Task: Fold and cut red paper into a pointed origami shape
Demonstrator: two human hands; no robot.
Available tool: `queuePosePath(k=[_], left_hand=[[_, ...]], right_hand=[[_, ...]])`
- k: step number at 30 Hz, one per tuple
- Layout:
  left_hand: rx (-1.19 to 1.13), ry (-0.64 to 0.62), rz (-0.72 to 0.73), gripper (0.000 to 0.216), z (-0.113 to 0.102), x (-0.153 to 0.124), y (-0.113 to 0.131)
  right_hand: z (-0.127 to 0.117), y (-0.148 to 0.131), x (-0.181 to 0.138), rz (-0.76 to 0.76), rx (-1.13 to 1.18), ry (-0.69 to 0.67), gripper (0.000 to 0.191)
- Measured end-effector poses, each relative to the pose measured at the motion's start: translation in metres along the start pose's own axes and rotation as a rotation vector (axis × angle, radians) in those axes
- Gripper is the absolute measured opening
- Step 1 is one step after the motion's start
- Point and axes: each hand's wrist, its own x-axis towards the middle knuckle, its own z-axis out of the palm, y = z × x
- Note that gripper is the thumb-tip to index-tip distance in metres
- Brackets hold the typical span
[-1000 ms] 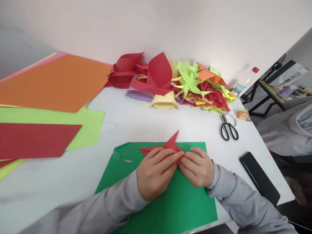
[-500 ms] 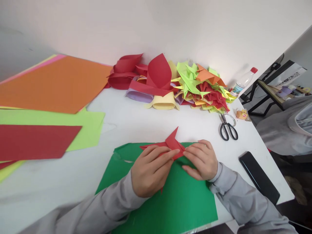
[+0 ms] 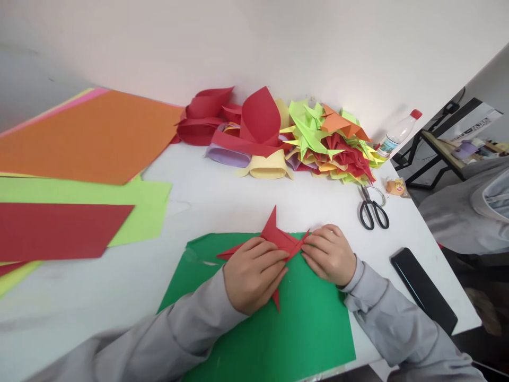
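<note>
A folded red paper shape point(image 3: 276, 236) with several pointed tips lies on a green sheet point(image 3: 278, 329) at the near edge of the white table point(image 3: 222, 204). My left hand point(image 3: 254, 276) lies over its left half, fingers pressing it flat against the sheet. My right hand point(image 3: 330, 254) pinches the shape's right point with fingers curled. One red tip sticks up toward the wall and another pokes out below my left hand.
Orange, lime and red sheets point(image 3: 75, 175) lie at the left. A heap of folded paper shapes point(image 3: 286, 138) sits by the wall. Black scissors point(image 3: 371, 209), a dark phone point(image 3: 423, 289), a plastic bottle point(image 3: 397, 132) and a small yellow wrapper point(image 3: 395, 185) lie at the right. A person in grey point(image 3: 469, 207) sits beyond.
The red shape has turned slightly anticlockwise under my hands, its upper tip swinging left. A lower tip now shows below my left hand. My right hand moved up to the right point.
</note>
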Motion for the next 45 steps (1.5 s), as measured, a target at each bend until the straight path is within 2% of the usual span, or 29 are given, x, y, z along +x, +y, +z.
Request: queuePosePath(k=[4,7,12,15,21,26,31,34,37,39,45], left_hand=[[-0.068,-0.117,-0.019,0.012,0.000,-0.003,0.000],[-0.096,-0.140,-0.013,0.012,-0.002,-0.002,0.000],[-0.120,-0.150,-0.023,0.013,-0.003,-0.002,-0.001],[-0.108,-0.142,-0.012,0.015,-0.002,-0.002,-0.002],[-0.109,-0.141,-0.013,0.013,-0.003,-0.001,-0.001],[-0.100,-0.135,-0.012,0.014,-0.003,-0.002,-0.001],[-0.107,-0.129,-0.009,0.013,-0.001,-0.004,-0.002],[-0.107,-0.119,-0.005,0.012,0.002,-0.005,-0.001],[-0.089,-0.050,0.019,0.015,0.001,-0.003,-0.002],[-0.055,0.022,0.026,0.014,-0.006,0.002,-0.006],[0.129,0.100,-0.186,0.012,-0.032,0.005,-0.047]], right_hand=[[-0.001,0.000,0.001,0.015,0.004,-0.033,0.013],[-0.003,0.000,0.000,0.052,0.016,-0.001,0.014],[-0.001,0.009,-0.007,0.283,0.089,0.137,0.026],[0.001,0.016,-0.011,0.352,0.151,0.124,0.019],[-0.001,0.018,-0.011,0.232,0.104,-0.083,0.028],[-0.006,0.023,-0.015,0.274,-0.021,-0.152,0.047],[-0.008,0.022,-0.015,0.249,-0.018,-0.178,0.063],[-0.008,0.018,-0.014,0.233,-0.039,-0.273,0.062],[-0.007,0.017,-0.015,0.247,-0.048,-0.335,0.061],[-0.007,0.018,-0.016,0.243,-0.042,-0.337,0.063],[-0.009,0.018,-0.013,0.226,-0.039,-0.199,0.070]])
